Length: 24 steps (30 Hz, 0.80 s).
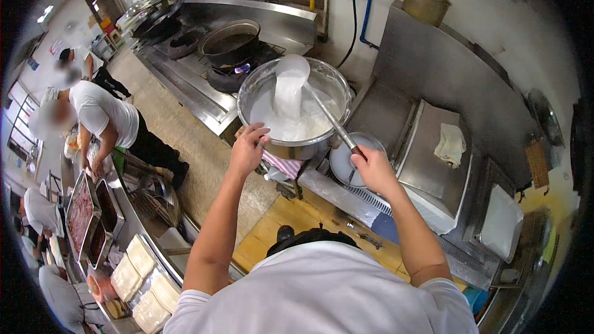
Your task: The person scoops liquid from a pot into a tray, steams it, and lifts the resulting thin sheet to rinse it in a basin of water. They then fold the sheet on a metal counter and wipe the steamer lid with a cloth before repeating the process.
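Note:
A large metal pot (pixel 342 125) of white liquid stands in front of me by the stove. My right hand (pixel 373 167) is closed around the handle of a long ladle (pixel 292 68). The ladle's bowl is raised over the pot and tipped, and a thick white stream falls from it into the liquid. My left hand (pixel 249 148) is at the near left rim of the pot, fingers bent over the edge. Beside the pot, under the ladle handle, sits a round container (pixel 375 143) with pale liquid. A pink striped cloth (pixel 281 164) hangs below the pot.
A dark wok (pixel 231 40) sits on the stove, a blue flame nearby. Right, a folded cloth (pixel 450 145) lies on a steel cover. A metal pot (pixel 426 4) stands on the back ledge. Left, a person (pixel 105 111) leans over metal trays (pixel 93 213) on a counter, others behind.

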Tool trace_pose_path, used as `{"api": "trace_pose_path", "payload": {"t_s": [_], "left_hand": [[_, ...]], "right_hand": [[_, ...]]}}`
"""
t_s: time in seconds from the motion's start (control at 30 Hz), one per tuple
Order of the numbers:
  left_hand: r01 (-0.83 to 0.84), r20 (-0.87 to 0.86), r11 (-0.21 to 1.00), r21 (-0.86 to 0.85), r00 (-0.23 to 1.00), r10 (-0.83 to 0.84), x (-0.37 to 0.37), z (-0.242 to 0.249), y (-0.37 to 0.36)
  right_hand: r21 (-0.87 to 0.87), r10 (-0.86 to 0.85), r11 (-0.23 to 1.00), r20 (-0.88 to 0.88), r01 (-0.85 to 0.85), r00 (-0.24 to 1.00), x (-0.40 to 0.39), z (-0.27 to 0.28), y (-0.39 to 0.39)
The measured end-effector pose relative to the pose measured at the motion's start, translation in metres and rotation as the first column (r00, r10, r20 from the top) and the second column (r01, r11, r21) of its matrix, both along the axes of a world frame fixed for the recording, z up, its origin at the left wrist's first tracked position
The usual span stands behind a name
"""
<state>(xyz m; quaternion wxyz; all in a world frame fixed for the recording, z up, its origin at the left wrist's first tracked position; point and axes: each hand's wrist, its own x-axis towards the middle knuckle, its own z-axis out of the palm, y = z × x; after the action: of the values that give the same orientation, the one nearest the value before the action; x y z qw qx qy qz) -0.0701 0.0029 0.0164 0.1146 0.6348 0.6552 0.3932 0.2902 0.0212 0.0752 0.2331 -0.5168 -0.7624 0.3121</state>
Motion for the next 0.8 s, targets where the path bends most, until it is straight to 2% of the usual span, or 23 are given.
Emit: {"api": "trace_pose_path", "payload": {"t_s": [0.13,0.23,0.27,0.43,0.47,0.53,0.63,0.8], "left_hand": [[-0.035,0.100,0.998,-0.060,0.994,0.041,0.025,0.007,-0.007],[-0.103,0.128,0.995,-0.006,0.986,0.103,0.028,-0.006,-0.002],[-0.096,0.086,0.994,0.056,0.992,0.091,0.027,-0.011,-0.001],[-0.140,0.122,0.989,-0.041,0.982,0.144,0.034,-0.005,-0.004],[-0.144,0.117,0.989,-0.044,0.982,0.148,0.035,-0.003,-0.004],[-0.153,0.058,0.988,-0.023,0.986,0.154,0.033,-0.003,-0.003],[-0.132,0.180,0.983,-0.124,0.972,0.153,0.035,0.005,-0.005],[-0.146,0.116,0.987,-0.066,0.981,0.153,0.031,-0.001,-0.004]], "right_hand": [[0.192,-0.083,0.980,0.117,0.059,0.990,0.011,-0.002,0.007],[0.297,-0.110,0.954,0.215,0.042,0.971,0.015,0.003,0.021],[0.308,-0.108,0.951,0.251,0.027,0.962,0.015,0.006,0.027],[0.291,-0.070,0.954,0.437,-0.067,0.897,-0.001,0.025,0.053],[0.339,-0.069,0.936,0.442,-0.096,0.894,-0.005,0.023,0.056],[0.309,0.015,0.932,0.489,-0.190,0.872,-0.016,0.028,0.061],[0.307,0.080,0.905,0.558,-0.295,0.826,-0.024,0.035,0.064],[0.222,0.134,0.904,0.665,-0.366,0.735,-0.027,0.061,0.049]]}}
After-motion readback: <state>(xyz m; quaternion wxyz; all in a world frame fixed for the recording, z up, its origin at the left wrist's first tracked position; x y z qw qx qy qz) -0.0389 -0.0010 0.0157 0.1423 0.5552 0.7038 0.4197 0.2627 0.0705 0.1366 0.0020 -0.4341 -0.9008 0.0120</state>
